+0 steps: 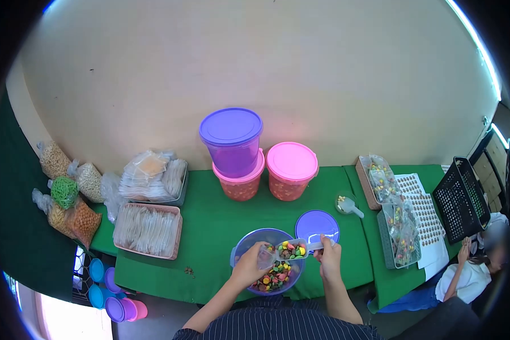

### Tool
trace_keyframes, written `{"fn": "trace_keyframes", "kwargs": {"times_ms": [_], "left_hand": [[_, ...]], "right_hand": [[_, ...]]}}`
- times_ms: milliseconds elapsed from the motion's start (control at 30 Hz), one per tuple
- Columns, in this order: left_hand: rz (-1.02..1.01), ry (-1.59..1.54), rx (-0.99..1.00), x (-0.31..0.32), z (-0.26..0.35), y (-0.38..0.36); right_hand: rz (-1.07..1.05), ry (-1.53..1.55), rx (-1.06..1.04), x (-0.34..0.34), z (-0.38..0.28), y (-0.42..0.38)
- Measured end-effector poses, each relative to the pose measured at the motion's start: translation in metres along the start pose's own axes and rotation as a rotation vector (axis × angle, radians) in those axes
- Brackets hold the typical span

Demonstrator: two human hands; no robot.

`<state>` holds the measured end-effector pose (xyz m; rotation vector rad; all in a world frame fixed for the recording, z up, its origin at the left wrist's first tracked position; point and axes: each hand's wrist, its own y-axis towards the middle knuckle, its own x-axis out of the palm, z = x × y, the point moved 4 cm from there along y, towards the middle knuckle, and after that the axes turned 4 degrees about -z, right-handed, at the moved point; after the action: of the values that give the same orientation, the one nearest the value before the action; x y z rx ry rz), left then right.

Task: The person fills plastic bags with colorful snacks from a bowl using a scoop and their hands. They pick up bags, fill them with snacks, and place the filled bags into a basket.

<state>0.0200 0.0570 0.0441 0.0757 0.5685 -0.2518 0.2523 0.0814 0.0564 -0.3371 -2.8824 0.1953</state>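
My right hand (330,262) grips the handle of a clear scoop (313,246) heaped with colourful candies (292,250). Its front end meets the mouth of a small clear plastic bag (265,258), pinched in my left hand (248,268). Both hands are over a purple tub (237,243) that holds more red, yellow, green and brown candies (273,279). Just behind the scoop, a round purple lid (317,222) lies flat on the green cloth. Whether candies are inside the bag is hard to make out.
Lidded tubs, purple (232,150) and pink (292,173), stand at the back. Baskets of plastic bags (148,229) lie left, near bulging snack sacks (84,221). Rightward are a small bowl with scoop (345,205), filled packets (401,235), sticker sheets (422,212), a black basket (459,201) and a seated person (464,280).
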Motion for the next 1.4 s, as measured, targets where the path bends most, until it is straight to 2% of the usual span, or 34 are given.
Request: {"fn": "trace_keyframes", "kwargs": {"times_ms": [133, 200, 333, 400, 600, 833, 933, 1067, 1133, 1167, 1233, 1267, 1300, 1333, 1400], "left_hand": [[0.019, 0.124, 0.09, 0.003, 0.002, 0.0], [0.013, 0.165, 0.093, 0.002, 0.006, -0.002], [-0.065, 0.188, 0.046, 0.001, 0.008, -0.004], [-0.077, 0.19, 0.033, 0.004, 0.004, -0.004], [-0.05, 0.204, 0.087, 0.004, 0.003, -0.004], [-0.025, 0.21, 0.11, 0.001, 0.006, -0.006], [0.014, 0.229, 0.137, 0.002, 0.002, -0.006], [0.027, 0.191, 0.155, 0.0, -0.001, -0.006], [0.151, 0.003, 0.178, -0.004, -0.009, -0.002], [0.155, 0.006, 0.185, -0.003, -0.011, -0.001], [0.214, -0.304, 0.132, -0.003, -0.017, -0.002], [0.213, -0.308, 0.128, 0.0, -0.02, -0.001], [0.307, -0.543, 0.172, -0.001, -0.02, -0.002], [0.401, -0.777, 0.213, -0.003, -0.02, -0.005], [0.33, -0.897, 0.197, -0.012, -0.012, -0.011]], "right_hand": [[-0.013, -0.053, -0.028, 0.008, 0.002, -0.005], [-0.083, -0.277, -0.142, 0.011, -0.002, -0.009], [-0.093, -0.402, -0.212, 0.022, -0.02, -0.02], [-0.15, -0.628, -0.241, 0.025, -0.023, -0.02], [-0.134, -0.804, -0.289, 0.035, -0.032, -0.021], [-0.144, -0.764, -0.314, 0.041, -0.039, -0.021], [-0.143, -0.665, -0.354, 0.042, -0.041, -0.027], [-0.012, -0.438, -0.507, 0.029, -0.04, -0.031], [0.044, -0.368, -0.559, 0.026, -0.046, -0.029], [0.058, -0.364, -0.582, 0.026, -0.051, -0.03], [0.074, -0.363, -0.602, 0.024, -0.052, -0.028], [0.007, -0.515, -0.534, 0.025, -0.046, -0.024], [-0.06, -0.67, -0.456, 0.025, -0.041, -0.024], [-0.059, -0.677, -0.445, 0.024, -0.04, -0.027], [-0.393, -0.827, -0.195, 0.039, -0.028, -0.029]]}}
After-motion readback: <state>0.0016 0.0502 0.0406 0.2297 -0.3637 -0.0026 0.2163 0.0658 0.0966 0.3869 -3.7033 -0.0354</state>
